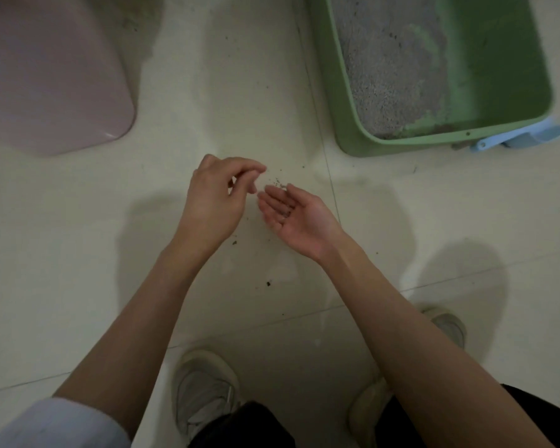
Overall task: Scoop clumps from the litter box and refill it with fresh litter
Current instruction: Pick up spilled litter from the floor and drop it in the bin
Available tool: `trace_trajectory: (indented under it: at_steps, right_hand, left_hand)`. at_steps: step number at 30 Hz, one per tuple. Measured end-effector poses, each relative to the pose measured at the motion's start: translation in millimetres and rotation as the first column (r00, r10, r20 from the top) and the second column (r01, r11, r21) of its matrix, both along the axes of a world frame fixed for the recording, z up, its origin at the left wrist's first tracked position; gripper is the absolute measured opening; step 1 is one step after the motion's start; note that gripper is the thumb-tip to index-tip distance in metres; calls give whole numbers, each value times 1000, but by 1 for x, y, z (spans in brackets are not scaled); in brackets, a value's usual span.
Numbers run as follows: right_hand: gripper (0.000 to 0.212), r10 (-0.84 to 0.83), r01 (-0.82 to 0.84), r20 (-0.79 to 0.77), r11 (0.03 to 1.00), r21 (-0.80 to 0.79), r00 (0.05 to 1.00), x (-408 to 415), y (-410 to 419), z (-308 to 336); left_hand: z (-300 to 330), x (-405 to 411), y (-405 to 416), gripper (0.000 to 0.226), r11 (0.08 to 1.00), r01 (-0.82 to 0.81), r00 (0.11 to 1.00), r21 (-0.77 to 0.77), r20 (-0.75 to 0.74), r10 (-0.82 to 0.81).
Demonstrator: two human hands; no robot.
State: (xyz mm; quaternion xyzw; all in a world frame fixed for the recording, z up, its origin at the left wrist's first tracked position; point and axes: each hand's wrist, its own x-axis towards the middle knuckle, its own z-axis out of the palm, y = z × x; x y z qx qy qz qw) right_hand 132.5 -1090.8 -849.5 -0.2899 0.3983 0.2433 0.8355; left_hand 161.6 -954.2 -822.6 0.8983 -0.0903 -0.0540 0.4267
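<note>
Step in hand, as I read it, is gathering spilled litter grains [277,182] off the floor [78,253]: right hand [291,218] cupped palm-up holding a few, left hand [217,195] loosely curled just beside it, fingertips apparently empty; next, tip them into the green litter box [353,130] at upper right.

I see bare floor [240,92] between the pink bin [46,79] at left and green litter box [346,124] at right; scattered litter grains [277,182] dot it.
</note>
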Motion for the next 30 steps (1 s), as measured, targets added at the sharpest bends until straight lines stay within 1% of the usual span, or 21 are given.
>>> trace_trajectory:
  at_steps: [1, 2, 3, 4, 5, 6, 7, 8, 9, 11, 14, 16, 17, 19, 21, 22, 25, 27, 28, 30]
  right_hand:
    - [36, 65, -67, -18, 989, -132, 998, -1, -3, -2]
    - [36, 143, -147, -35, 944, -295, 989, -1, -8, -7]
    - [37, 228, -230, -60, 855, -466, 972, 0, -14, -11]
    - [39, 308, -300, -100, 719, -627, 946, 1, -21, -14]
    - [42, 371, -348, -152, 550, -759, 916, 4, -29, -16]
    - [44, 419, -371, -202, 374, -850, 885, 8, -37, -18]
    - [44, 462, -376, -241, 227, -898, 854, 12, -43, -20]
    - [42, 507, -376, -272, 114, -920, 818, 18, -48, -20]
    - [39, 549, -377, -306, 19, -926, 778, 24, -50, -21]
    - [37, 609, -392, -388, -135, -910, 691, 37, -52, -25]
    - [42, 646, -387, -478, -291, -875, 596, 53, -50, -35]
    - [45, 650, -363, -536, -395, -844, 539, 61, -48, -41]
    - [47, 641, -343, -581, -469, -814, 502, 64, -47, -44]
    - [48, 612, -251, -661, -622, -742, 434, 67, -42, -48]
    - [44, 580, -164, -711, -717, -678, 398, 66, -37, -50]
    - [41, 575, -128, -722, -742, -658, 384, 65, -35, -52]
    - [34, 593, -66, -718, -752, -655, 365, 66, -35, -56]
    - [36, 529, 1, -769, -824, -566, 358, 64, -34, -56]
    - [37, 502, -75, -794, -828, -555, 342, 64, -32, -47]
    - [35, 561, -104, -766, -781, -615, 314, 63, -35, -51]
  left_hand:
    - [-7, 0, 2, 19, 1000, -31, 999, -1, -28, 31]
    - [-15, 1, 4, 21, 998, -62, 996, 10, -70, 63]
    - [-23, 1, 7, 20, 995, -90, 989, 31, -115, 93]
    - [-32, 0, 10, 17, 992, -104, 983, 78, -147, 114]
    - [-41, 0, 12, 14, 983, -98, 979, 156, -160, 123]
    - [-49, -1, 12, 13, 964, -71, 978, 257, -170, 117]
    - [-55, -3, 11, 14, 938, -33, 977, 346, -187, 103]
    - [-60, -3, 8, 17, 917, 6, 976, 400, -204, 82]
    - [-65, -3, 6, 21, 906, 42, 975, 422, -217, 56]
    - [-71, -2, -1, 29, 894, 93, 975, 438, -222, 8]
    - [-76, 5, -11, 42, 886, 125, 980, 447, -196, -39]
    - [-79, 11, -16, 47, 884, 146, 982, 445, -175, -74]
    - [-80, 14, -19, 47, 885, 157, 982, 439, -162, -94]
    - [-82, 19, -24, 44, 893, 176, 983, 414, -130, -133]
    - [-84, 21, -27, 38, 903, 193, 980, 383, -112, -162]
    - [-85, 21, -29, 34, 911, 197, 980, 363, -101, -172]
    - [-91, 19, -30, 18, 934, 191, 981, 301, -30, -190]
    - [-94, 16, -29, 13, 942, 174, 983, 287, 12, -185]
    - [-95, 15, -29, 13, 944, 165, 983, 286, 27, -180]
    - [-97, 14, -30, 15, 940, 163, 981, 300, 55, -187]
